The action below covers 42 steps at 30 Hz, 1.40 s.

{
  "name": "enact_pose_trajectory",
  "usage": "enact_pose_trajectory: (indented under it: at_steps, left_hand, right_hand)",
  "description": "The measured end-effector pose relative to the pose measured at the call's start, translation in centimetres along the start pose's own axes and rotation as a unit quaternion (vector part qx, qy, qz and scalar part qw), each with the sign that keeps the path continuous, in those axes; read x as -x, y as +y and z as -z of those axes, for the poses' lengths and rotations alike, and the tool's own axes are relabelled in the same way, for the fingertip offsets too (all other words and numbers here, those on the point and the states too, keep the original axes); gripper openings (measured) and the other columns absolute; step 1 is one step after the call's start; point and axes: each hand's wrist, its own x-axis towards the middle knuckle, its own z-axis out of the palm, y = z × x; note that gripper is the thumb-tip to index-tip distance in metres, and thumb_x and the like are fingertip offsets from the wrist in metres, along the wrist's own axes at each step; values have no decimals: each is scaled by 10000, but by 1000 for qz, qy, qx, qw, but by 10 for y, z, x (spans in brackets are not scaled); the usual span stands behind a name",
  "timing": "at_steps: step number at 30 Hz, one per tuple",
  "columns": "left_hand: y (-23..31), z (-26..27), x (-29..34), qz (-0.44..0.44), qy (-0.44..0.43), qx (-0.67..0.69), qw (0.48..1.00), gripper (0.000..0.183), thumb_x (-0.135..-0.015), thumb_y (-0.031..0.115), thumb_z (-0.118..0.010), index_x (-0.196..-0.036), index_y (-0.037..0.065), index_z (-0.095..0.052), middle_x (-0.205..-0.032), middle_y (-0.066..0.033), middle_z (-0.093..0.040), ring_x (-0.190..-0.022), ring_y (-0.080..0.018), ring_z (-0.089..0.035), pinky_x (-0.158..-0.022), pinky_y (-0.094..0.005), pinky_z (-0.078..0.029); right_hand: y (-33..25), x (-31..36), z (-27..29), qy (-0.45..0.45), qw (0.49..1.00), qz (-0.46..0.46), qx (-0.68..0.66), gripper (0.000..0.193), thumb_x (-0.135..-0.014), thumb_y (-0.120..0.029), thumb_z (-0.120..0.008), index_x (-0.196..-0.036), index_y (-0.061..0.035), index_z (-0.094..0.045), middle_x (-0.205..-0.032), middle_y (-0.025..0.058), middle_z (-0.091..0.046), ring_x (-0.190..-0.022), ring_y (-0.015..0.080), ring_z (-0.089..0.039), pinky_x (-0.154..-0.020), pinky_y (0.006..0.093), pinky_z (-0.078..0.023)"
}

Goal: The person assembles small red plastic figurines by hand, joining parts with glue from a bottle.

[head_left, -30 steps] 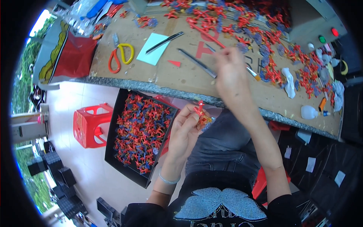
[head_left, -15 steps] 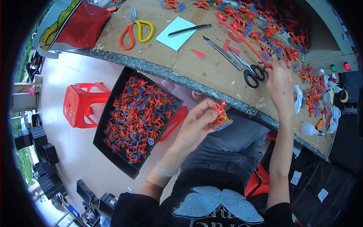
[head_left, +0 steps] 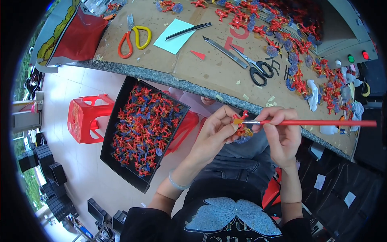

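the left hand (head_left: 215, 131) is closed in a pinch, thumb against bent fingers, with a small red, yellow and blue figurine (head_left: 244, 136) in its hold. the figurine sits at the very ends of the fingertips, on the side facing the right hand (head_left: 284, 139) — its red top pokes up above the thumb, and its bluish base hangs below, clear of the grip. the right hand has thumb and fingers closed on a red-handled paintbrush (head_left: 330, 122), gripped close to the silver collar, the long handle running out level to the right. the brush's tan bristles lie across the figurine beside the left thumbtip; they seem to touch it, though the overlap makes that hard to be sure of.

both hands are over the person's lap, just off the near edge of the workbench (head_left: 197, 73). on the bench lie black-handled scissors (head_left: 258, 66), a flat metal blade (head_left: 225, 52), and a black cutter (head_left: 188, 31) across a pale green sheet (head_left: 174, 45). to the left of the hands, below the bench edge — a black tray (head_left: 121, 171) filled with similar figurines.
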Motion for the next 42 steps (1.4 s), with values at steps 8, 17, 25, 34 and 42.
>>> enact_pose_trajectory:
  at_steps: [8,17,25,34,42]
  left_hand:
    - [-7,-8,5,12,14,47,999,121,-900,87,-507,-1015,61,-482,-895,-83,-572,-709,-74,-457,-621,-201,-348]
    - [-12,2,2,40,-69,136,987,159,-900,120,-518,-1031,49,-465,-987,-112,-578,-864,-114,-536,-719,-220,-398]
    - [-18,4,-3,87,-98,207,970,309,-844,167,-581,-1080,-1,-473,-948,-134,-556,-853,-162,-535,-751,-254,-420]
    - [-19,6,-9,96,-152,230,957,256,-864,184,-549,-1029,4,-473,-926,-152,-533,-789,-153,-498,-697,-247,-401]
    - [-17,1,-11,107,-209,312,921,241,-843,154,-527,-1006,-13,-468,-853,-141,-502,-729,-153,-450,-634,-246,-364]
  right_hand:
    - [-17,7,9,44,994,-21,102,161,-825,115,-529,-945,17,-486,-934,145,-590,-761,144,-592,-698,258,-493]
    - [-16,15,6,83,996,-8,-41,167,-811,127,-533,-937,21,-504,-924,155,-585,-792,165,-598,-707,266,-493]
    - [-20,13,12,73,995,-20,69,172,-797,132,-534,-928,22,-512,-937,148,-586,-754,149,-592,-688,264,-491]
    - [-13,-7,33,53,936,14,349,163,-805,53,-573,-957,20,-526,-848,151,-593,-687,294,-621,-618,331,-478]
    - [21,-39,50,13,850,-33,525,238,-839,-24,-563,-1075,6,-550,-825,204,-594,-737,372,-583,-642,422,-454]
